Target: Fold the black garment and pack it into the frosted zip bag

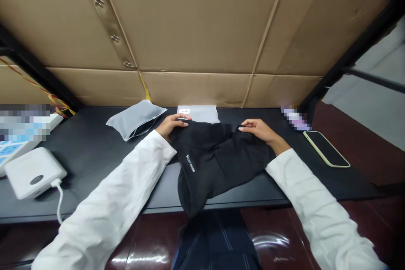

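Note:
A black cloth item point(218, 156) with small white lettering lies over the front part of the dark table, its lower end hanging past the edge. My left hand point(173, 125) pinches its upper left corner. Its upper right part is gripped between the thumb and fingers of my right hand point(257, 130). Behind the cloth is a flat translucent bag point(202, 114) with a white label, partly covered. A grey pouch point(136, 119) with its mouth gaping rests to the left of my left hand.
On the dark table point(95, 152), a white device point(34, 173) with a cable sits at the left, beside a blue-and-white box point(19, 139). A phone point(326, 149) and a blurred purple packet point(296, 119) lie at the right. Cardboard point(196, 21) walls the back.

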`<state>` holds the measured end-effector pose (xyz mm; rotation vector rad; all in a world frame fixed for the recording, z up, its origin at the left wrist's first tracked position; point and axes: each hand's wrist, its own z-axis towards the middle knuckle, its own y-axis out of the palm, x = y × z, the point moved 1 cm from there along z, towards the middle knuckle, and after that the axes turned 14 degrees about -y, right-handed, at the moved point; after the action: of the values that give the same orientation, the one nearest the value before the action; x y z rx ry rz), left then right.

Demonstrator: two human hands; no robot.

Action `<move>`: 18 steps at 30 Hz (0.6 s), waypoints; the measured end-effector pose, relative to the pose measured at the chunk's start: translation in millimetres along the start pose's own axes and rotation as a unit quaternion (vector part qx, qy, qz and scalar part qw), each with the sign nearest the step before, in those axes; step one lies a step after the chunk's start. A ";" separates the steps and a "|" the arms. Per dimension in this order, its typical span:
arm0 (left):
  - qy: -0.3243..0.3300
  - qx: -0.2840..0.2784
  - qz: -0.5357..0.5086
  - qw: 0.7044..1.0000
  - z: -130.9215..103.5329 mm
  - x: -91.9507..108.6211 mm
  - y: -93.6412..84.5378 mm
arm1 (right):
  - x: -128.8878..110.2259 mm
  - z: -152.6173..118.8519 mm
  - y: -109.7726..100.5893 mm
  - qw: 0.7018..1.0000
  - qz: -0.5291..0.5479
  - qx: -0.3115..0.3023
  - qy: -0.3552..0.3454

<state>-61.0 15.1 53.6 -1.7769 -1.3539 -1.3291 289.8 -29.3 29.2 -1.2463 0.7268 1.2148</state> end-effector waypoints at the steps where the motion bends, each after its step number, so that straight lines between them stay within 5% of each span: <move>1: 0.003 0.016 -0.026 1.000 2.7 -1.8 0.1 | 2.4 1.7 -0.6 0.999 -0.010 0.039 -0.008; 3: 0.042 0.016 -0.062 0.997 2.7 -2.4 1.3 | 2.3 2.7 -4.5 0.996 -0.017 0.087 -0.031; 5: 0.097 -0.043 -0.067 0.992 -4.0 0.2 4.4 | -4.5 0.3 -10.9 0.995 -0.003 0.077 -0.061; 8: 0.139 -0.248 0.038 0.958 -20.9 4.1 14.4 | -21.0 -7.1 -18.4 0.991 0.024 -0.088 -0.094; 10: 0.098 -0.396 0.174 0.896 -31.6 1.7 23.8 | -28.7 -12.0 -19.3 0.967 0.015 -0.240 -0.082; 12: 0.053 -0.471 0.277 0.836 -38.1 -3.7 32.5 | -30.2 -14.3 -18.8 0.944 -0.021 -0.323 -0.064; 15: 0.033 -0.498 0.348 0.793 -38.3 -12.4 41.7 | -20.9 -11.2 -20.2 0.944 -0.096 -0.303 -0.091; 18: 0.064 -0.473 0.381 0.792 -30.7 -17.6 43.9 | -3.4 -4.7 -27.3 0.955 -0.201 -0.174 -0.131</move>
<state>-32.3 -33.4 55.1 -2.3612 0.3034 -1.6585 315.7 -31.6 39.5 -1.4000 0.0518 1.1621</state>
